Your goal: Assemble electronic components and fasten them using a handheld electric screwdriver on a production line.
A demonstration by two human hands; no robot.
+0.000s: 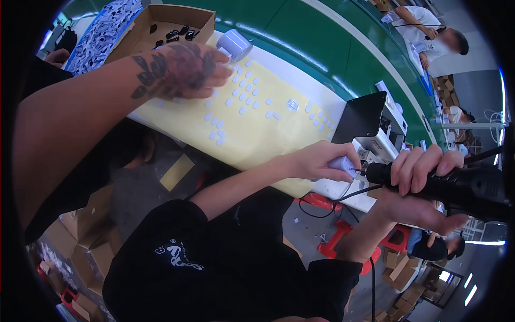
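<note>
My left hand is closed round a small white cylindrical part, held above the near right end of the yellow table surface. In my right hand is a black electric screwdriver, lying nearly level. Its thin bit points left at the end of the white part; I cannot tell whether the tip touches it. A cable runs down from the tool. Just beyond my hands stands a black and silver boxy machine.
From the left, a co-worker's tattooed hand reaches over the table, at a white cup-shaped part. Several small white oval pieces lie on the yellow surface. A cardboard box holds black parts. Red stools stand below, and a green conveyor runs behind.
</note>
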